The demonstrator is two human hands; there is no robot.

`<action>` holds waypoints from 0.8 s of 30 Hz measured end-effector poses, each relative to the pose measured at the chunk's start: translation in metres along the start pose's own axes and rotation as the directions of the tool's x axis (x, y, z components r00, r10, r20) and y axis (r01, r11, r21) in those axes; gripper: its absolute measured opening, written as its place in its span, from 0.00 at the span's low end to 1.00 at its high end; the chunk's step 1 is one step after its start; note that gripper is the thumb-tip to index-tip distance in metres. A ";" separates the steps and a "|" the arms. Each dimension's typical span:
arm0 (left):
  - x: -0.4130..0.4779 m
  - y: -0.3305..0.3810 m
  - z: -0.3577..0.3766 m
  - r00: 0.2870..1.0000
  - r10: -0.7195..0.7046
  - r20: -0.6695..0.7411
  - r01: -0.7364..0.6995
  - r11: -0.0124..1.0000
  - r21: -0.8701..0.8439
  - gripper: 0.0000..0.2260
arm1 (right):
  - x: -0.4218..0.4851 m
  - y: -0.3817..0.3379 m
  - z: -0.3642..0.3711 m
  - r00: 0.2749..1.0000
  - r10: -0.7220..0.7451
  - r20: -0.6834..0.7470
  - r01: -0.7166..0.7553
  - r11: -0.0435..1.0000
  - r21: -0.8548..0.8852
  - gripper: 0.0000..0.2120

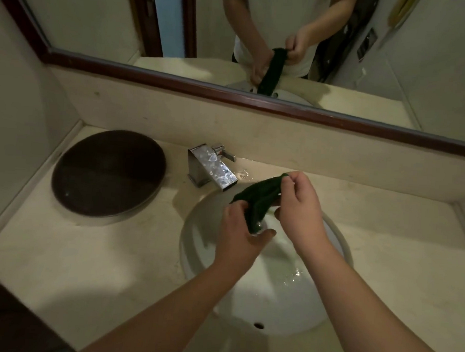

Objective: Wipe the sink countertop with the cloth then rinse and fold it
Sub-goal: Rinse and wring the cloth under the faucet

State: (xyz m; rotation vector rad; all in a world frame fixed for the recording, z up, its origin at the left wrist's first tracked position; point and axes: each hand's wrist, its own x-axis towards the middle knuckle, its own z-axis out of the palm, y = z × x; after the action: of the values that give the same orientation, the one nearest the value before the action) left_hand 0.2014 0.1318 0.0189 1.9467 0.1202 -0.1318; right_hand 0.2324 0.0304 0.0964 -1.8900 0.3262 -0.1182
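Observation:
A dark green cloth (257, 198) hangs bunched between both hands above the white sink basin (195, 244). My right hand (300, 203) pinches its upper end near the faucet. My left hand (239, 230) grips its lower end over the bowl. The cloth looks wet and is stretched diagonally. Water glistens in the bottom of the basin. The beige countertop (86, 262) surrounds the sink.
A chrome faucet (213, 166) stands behind the basin, with a small puddle to its right. A round dark lid (107, 172) sits in the counter at the left. A framed mirror (230, 92) runs along the back wall. A dark edge is at the lower left.

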 end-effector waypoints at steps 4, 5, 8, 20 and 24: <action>0.017 -0.017 -0.001 0.994 0.019 -0.112 -0.006 0.993 0.119 0.32 | -0.002 -0.003 0.001 0.996 -0.061 0.070 0.060 0.998 0.016 0.10; 0.023 -0.022 0.000 0.996 0.040 -0.084 -0.028 0.989 0.146 0.27 | -0.003 -0.004 0.001 0.992 -0.077 0.101 0.073 0.996 0.042 0.10; 0.041 -0.028 -0.003 0.998 -0.058 -0.009 0.058 0.998 -0.018 0.07 | 0.001 -0.003 -0.004 0.985 -0.043 0.166 0.019 0.990 0.140 0.11; 0.076 -0.049 -0.032 0.804 -0.436 0.405 0.526 0.203 -0.826 0.22 | 0.035 0.085 0.000 0.949 0.154 0.275 0.004 0.866 -0.500 0.10; 0.090 -0.057 -0.026 0.814 -0.480 0.327 0.489 0.261 -0.833 0.17 | 0.064 0.084 0.008 0.973 0.124 0.195 0.028 0.775 -0.632 0.11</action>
State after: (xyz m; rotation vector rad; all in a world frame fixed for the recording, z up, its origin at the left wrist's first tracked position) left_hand 0.2825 0.1790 -0.0371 0.7253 0.6704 -0.4014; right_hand 0.2817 -0.0058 0.0101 -2.5375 0.2744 0.2827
